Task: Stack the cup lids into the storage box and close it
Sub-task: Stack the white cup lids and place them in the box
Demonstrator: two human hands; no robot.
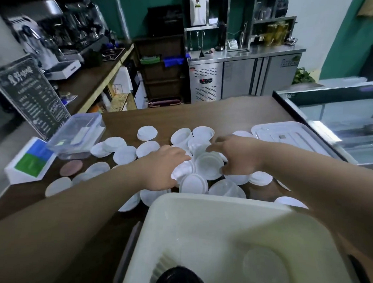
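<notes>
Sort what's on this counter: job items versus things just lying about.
Job: cup lids, storage box, flat lid, left hand, right hand.
Lying about: clear container, menu sign, blue-green box, brown coaster.

We see matt white plastic cup lids (147, 132), translucent smooth plastic storage box (200, 206) at six o'clock, wood-grain bench (203, 116), brushed steel cabinet (237, 79) at one o'clock.

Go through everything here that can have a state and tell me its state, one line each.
storage box: open, nearly empty.
box lid: off, lying flat on the counter at the right.
cup lids: loose on the counter, partly piled, not in the box.
left hand: grips a few cup lids.
right hand: pinches one cup lid by its rim.
small clear container: lid on, it seems.
</notes>
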